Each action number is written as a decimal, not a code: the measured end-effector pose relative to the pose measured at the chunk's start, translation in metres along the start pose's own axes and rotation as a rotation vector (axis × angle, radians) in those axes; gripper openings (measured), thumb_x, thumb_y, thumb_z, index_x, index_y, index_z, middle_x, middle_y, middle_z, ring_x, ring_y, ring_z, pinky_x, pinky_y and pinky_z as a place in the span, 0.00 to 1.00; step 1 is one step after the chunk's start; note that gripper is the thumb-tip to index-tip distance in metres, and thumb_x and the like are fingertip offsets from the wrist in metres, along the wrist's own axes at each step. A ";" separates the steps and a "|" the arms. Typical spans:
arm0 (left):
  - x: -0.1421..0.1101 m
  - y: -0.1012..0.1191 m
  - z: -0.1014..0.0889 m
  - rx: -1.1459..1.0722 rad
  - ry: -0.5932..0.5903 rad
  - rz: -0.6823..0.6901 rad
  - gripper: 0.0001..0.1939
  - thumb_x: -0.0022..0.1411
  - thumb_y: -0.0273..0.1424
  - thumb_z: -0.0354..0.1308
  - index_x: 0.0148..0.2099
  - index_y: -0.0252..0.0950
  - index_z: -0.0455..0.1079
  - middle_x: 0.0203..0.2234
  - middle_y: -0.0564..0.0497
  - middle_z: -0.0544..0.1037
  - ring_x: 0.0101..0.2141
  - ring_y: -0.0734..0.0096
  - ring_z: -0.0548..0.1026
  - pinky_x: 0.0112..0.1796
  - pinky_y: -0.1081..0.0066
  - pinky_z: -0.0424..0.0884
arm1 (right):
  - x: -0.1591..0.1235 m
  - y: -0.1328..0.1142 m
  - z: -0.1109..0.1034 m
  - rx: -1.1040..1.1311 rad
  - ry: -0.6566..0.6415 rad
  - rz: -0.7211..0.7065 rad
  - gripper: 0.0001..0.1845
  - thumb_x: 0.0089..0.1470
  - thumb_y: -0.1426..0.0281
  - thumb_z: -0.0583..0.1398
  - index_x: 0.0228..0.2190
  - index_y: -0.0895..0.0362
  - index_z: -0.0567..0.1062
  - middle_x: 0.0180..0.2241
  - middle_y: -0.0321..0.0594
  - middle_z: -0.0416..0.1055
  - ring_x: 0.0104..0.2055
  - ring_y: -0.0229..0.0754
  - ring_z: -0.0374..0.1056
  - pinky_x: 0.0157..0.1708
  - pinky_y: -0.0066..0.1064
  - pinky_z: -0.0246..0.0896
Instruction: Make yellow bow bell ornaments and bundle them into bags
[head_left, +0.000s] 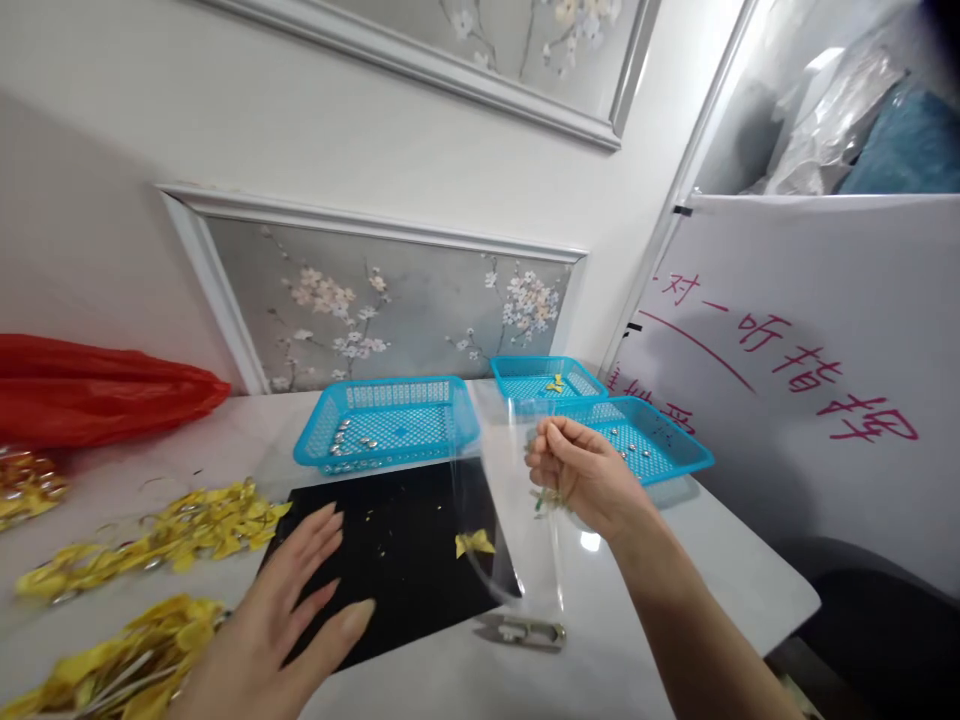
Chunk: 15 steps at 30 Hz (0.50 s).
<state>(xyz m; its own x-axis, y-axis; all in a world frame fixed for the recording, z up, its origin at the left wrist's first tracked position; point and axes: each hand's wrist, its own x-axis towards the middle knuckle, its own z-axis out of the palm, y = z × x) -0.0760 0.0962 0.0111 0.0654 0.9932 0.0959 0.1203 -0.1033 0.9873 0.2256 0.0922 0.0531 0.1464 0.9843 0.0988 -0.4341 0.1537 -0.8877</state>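
Note:
My right hand (574, 465) is closed, fingers curled at the edge of a clear plastic bag or sheet (517, 570) that hangs over the table. A small greenish-yellow piece (546, 500) shows just below those fingers; whether it is inside the plastic I cannot tell. My left hand (289, 620) is open, fingers spread, above the left part of a black mat (390, 580), holding nothing. A yellow bow (475, 543) appears at the mat's right side, seen next to or through the plastic. Small thread snips (529, 633) lie in front of the plastic on the white table.
Blue plastic baskets stand at the back: one at left (397, 395) and one at right (675, 470) with small silvery pieces, another (510, 375) with yellow bits. Yellow bow heaps (180, 530) lie left, beside a red plastic bag (97, 390). A whiteboard (825, 300) borders the right.

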 end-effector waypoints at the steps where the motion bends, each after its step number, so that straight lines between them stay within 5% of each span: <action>1: 0.001 0.007 0.009 -0.024 -0.002 -0.038 0.40 0.51 0.46 0.66 0.64 0.49 0.57 0.65 0.42 0.63 0.65 0.45 0.56 0.60 0.45 0.57 | -0.003 0.000 0.005 0.016 -0.010 0.018 0.18 0.46 0.58 0.71 0.32 0.56 0.72 0.28 0.32 0.72 0.30 0.35 0.73 0.31 0.26 0.67; 4: 0.002 0.031 0.029 -0.153 -0.093 -0.149 0.46 0.48 0.46 0.68 0.66 0.45 0.56 0.62 0.37 0.67 0.64 0.46 0.59 0.59 0.48 0.58 | -0.010 0.003 0.017 0.035 -0.032 0.056 0.17 0.45 0.60 0.71 0.31 0.56 0.73 0.27 0.32 0.71 0.27 0.34 0.71 0.27 0.25 0.67; 7: 0.001 0.046 0.036 -0.278 -0.198 -0.282 0.42 0.49 0.40 0.70 0.65 0.44 0.59 0.46 0.43 0.80 0.53 0.54 0.73 0.57 0.54 0.64 | -0.012 0.005 0.021 0.022 -0.036 0.055 0.17 0.46 0.60 0.71 0.31 0.56 0.74 0.26 0.31 0.70 0.25 0.33 0.69 0.26 0.24 0.67; 12: 0.000 0.046 0.031 -0.402 -0.251 -0.374 0.11 0.50 0.36 0.71 0.36 0.39 0.78 0.25 0.56 0.74 0.29 0.74 0.74 0.44 0.66 0.75 | -0.010 0.012 0.015 -0.058 0.026 0.003 0.18 0.46 0.57 0.70 0.31 0.56 0.74 0.25 0.31 0.69 0.25 0.32 0.68 0.26 0.23 0.66; 15: 0.002 0.042 0.028 -0.378 -0.237 -0.320 0.10 0.50 0.37 0.71 0.28 0.37 0.77 0.26 0.55 0.73 0.29 0.75 0.72 0.40 0.69 0.77 | -0.004 0.020 0.009 -0.163 0.061 -0.022 0.20 0.46 0.54 0.69 0.31 0.56 0.73 0.27 0.33 0.71 0.28 0.35 0.71 0.26 0.24 0.66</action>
<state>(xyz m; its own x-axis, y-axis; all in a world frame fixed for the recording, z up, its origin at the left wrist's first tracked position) -0.0428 0.0921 0.0495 0.3109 0.9282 -0.2045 -0.1901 0.2715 0.9435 0.2079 0.0920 0.0388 0.2099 0.9730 0.0955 -0.2806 0.1536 -0.9474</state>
